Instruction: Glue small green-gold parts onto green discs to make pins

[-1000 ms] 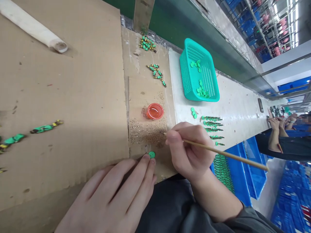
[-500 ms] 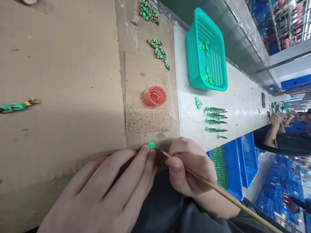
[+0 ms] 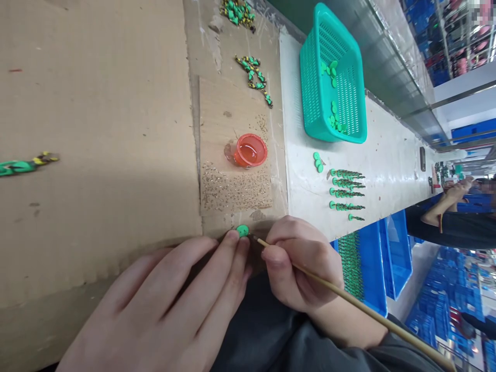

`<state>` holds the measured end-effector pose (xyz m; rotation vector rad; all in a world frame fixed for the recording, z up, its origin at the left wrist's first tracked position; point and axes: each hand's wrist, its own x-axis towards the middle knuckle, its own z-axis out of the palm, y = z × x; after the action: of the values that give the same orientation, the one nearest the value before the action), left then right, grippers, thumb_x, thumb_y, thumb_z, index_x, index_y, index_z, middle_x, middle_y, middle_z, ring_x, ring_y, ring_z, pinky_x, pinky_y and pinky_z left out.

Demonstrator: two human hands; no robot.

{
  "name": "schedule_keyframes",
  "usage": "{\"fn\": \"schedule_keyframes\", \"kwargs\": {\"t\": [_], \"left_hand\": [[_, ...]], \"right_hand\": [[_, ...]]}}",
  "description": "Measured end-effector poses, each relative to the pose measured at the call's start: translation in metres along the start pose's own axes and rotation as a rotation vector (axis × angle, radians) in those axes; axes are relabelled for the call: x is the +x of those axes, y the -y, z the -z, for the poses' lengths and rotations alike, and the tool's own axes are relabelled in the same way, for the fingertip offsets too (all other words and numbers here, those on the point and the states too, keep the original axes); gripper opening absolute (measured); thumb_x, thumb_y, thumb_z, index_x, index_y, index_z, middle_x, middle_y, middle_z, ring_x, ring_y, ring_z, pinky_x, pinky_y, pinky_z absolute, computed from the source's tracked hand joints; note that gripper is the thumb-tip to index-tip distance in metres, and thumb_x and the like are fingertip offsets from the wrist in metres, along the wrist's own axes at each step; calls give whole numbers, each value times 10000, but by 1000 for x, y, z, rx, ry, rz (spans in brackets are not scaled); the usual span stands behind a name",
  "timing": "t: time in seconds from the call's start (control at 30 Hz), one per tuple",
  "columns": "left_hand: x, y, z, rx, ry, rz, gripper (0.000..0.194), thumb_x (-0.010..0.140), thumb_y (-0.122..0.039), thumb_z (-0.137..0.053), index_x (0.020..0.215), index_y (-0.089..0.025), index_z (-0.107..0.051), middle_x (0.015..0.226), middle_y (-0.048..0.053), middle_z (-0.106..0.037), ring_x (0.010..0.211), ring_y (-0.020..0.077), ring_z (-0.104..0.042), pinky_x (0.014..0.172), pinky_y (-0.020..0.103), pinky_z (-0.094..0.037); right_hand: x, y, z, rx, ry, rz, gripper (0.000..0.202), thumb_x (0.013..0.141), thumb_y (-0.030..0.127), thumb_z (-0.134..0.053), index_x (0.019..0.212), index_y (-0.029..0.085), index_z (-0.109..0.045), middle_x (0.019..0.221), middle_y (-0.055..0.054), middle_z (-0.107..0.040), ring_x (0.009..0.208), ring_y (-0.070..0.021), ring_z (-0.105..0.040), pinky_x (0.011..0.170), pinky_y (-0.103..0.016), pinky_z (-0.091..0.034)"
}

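A small round green disc (image 3: 243, 230) stands out at the fingertips of my left hand (image 3: 178, 294), whose fingers are closed on it near the table's front edge. Between thumb and fingers, my right hand (image 3: 306, 263) grips a thin paintbrush (image 3: 344, 295) with a long wooden handle. The brush's dark tip is right beside the disc; whether it touches I cannot tell. Beyond the hands, a red cup (image 3: 251, 150) with liquid in it stands on a piece of cardboard (image 3: 220, 124) dotted with small drops.
A green basket (image 3: 306, 98) holds several green discs. Near it lie loose discs (image 3: 318, 162) and rows of small green-and-brown pieces (image 3: 349, 193). Green-yellow pieces (image 3: 253, 72) lie farther back. Blue bins (image 3: 374, 263) stand at the right, with another person (image 3: 430, 222) beyond.
The brush tip has moved slightly left, closer to the green disc. My left hand stays nearly still with the disc, and the view has shifted a little.
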<state>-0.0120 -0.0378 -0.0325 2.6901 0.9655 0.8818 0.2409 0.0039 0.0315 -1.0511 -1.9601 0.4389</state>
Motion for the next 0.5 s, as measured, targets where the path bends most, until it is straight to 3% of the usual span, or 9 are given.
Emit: {"fn": "schedule_keyframes", "kwargs": {"t": [0.17,0.4,0.5], "left_hand": [[5,-5,-1,-63,-47,62,524,1091,-195,-803,1614,-201,-783,1772,155,-723,1470,440,-808,1205,669,-698],[12,-5,1,-79,-92,77,507,1128,-223,-840,1624,-159,-756,1706,162,-767,1384,444,-804,1093,639,-630],[17,-4,3,-67,-92,82,465,1127,-228,-852,1578,-147,-781,1666,142,-795,1345,423,-810,1048,613,-613]], "right_hand": [[2,-4,-1,8,-2,49,199,1099,77,-768,1077,236,-651,849,-14,-739,666,-168,-741,572,-276,-660],[3,-3,-3,10,-43,-34,229,1158,166,-852,1073,266,-664,846,25,-775,670,-164,-782,570,-269,-679],[13,-1,-3,63,-170,4,170,1184,158,-793,1078,243,-690,774,44,-725,614,-150,-744,524,-260,-642]]}}
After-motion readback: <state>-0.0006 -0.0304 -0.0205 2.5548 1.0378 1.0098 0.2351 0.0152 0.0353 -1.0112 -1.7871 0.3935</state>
